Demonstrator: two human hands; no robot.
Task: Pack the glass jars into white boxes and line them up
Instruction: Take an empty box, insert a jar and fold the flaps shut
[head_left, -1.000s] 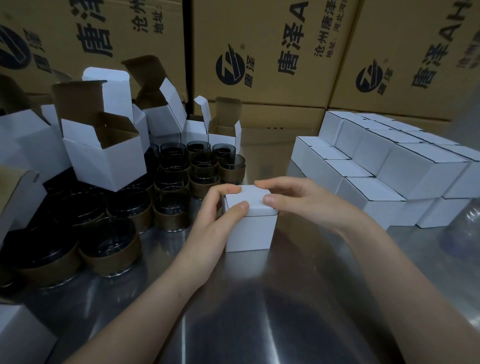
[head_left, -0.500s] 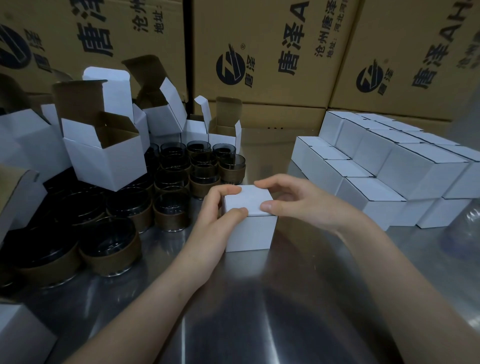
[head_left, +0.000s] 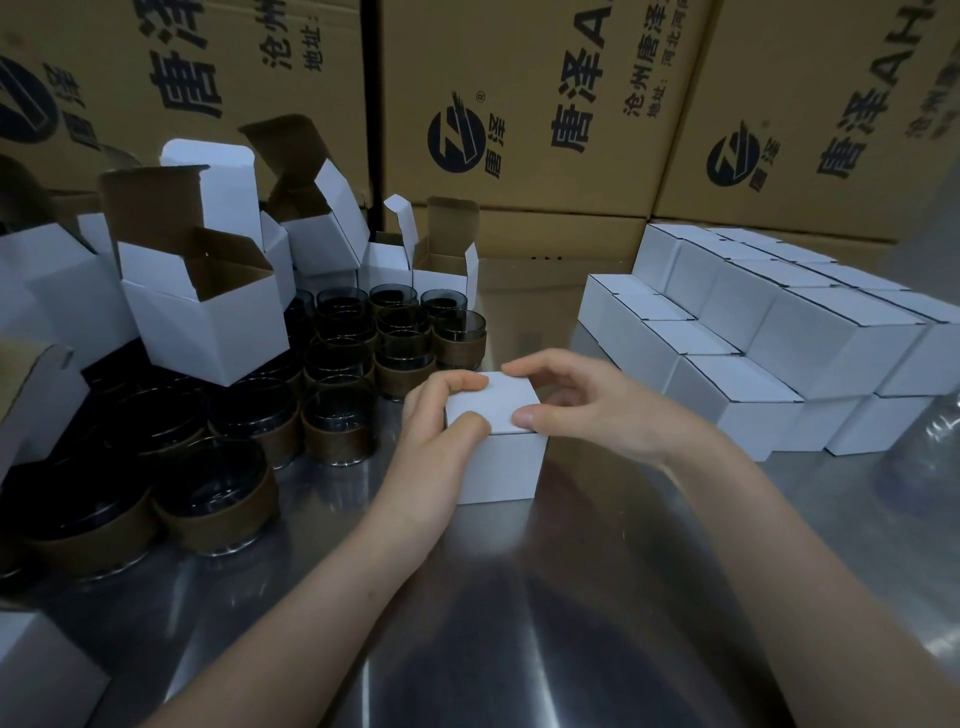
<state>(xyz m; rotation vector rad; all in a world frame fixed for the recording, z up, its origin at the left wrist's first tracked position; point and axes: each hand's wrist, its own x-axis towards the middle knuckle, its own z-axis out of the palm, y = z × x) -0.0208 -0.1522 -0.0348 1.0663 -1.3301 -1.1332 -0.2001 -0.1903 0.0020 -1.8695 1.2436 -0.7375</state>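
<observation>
Here, both hands (head_left: 519, 415) on closed white box (head_left: 501, 460).

The scene is dimly and coolly lit from above, soft glare streaks being thrown on the steel tabletop (head_left: 363, 649), while straight edges are bowed by wide-angle distortion and the clear plastic (head_left: 930, 447) at right is blurred.
</observation>
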